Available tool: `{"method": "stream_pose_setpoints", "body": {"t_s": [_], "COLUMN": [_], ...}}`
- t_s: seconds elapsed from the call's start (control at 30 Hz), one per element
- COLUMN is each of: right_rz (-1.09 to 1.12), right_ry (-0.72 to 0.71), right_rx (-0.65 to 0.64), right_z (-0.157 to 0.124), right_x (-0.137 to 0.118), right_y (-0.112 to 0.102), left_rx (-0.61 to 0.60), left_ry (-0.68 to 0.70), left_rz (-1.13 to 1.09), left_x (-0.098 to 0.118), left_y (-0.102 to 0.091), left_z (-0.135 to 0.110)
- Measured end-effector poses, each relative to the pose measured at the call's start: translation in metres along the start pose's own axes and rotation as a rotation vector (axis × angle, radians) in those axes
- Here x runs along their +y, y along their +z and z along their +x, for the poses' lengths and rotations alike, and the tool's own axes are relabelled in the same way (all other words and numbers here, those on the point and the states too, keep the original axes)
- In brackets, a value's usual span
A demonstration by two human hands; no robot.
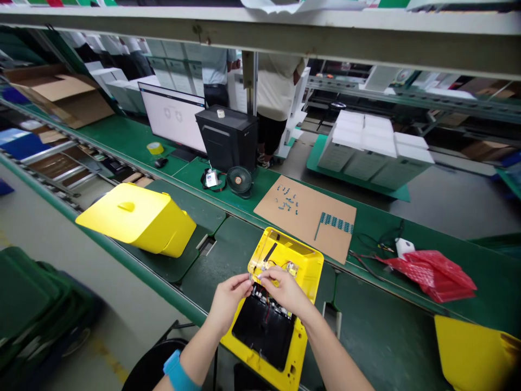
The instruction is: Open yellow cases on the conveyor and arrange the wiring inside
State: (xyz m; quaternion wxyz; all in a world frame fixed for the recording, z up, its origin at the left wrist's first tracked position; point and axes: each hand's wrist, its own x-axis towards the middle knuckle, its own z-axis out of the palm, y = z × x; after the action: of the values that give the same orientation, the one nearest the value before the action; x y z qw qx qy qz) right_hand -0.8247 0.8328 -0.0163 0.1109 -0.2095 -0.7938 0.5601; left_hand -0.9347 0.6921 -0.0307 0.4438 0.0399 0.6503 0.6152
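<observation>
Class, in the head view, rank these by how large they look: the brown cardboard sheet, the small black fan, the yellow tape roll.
1. Brown cardboard sheet, clearly largest.
2. Small black fan.
3. Yellow tape roll, smallest; it lies farther from the camera, so its true size against the fan is unsure.

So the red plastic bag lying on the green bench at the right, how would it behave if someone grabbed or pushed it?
The red plastic bag lies crumpled and wrinkled, so it is probably floppy and would sag rather than hold its shape. It looks thin and fairly flat, so likely light. Pushed, it would probably bunch up or slide rather than roll, and may snag the black cables beside it.
</observation>
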Motion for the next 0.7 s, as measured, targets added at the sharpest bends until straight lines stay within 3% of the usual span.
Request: {"method": "stream_pose_setpoints", "body": {"t_s": [0.23, 0.7], "right_rz": [-0.173, -0.191], "right_ry": [-0.033, -0.031], "right_rx": [-0.039, -0.027], "right_z": [0.0023, 0.0064], "right_x": [-0.0036, -0.0031], "right_y": [0.0037, 0.0094], "left_rx": [-0.034, -0.097], "left_ry": [0.063, 0.34], "left_rz": [0.143, 0.522], "left_x": [0.0058, 0.0096], "left_y": [0.0, -0.0054], "left_z": [0.0005, 0.003]}}
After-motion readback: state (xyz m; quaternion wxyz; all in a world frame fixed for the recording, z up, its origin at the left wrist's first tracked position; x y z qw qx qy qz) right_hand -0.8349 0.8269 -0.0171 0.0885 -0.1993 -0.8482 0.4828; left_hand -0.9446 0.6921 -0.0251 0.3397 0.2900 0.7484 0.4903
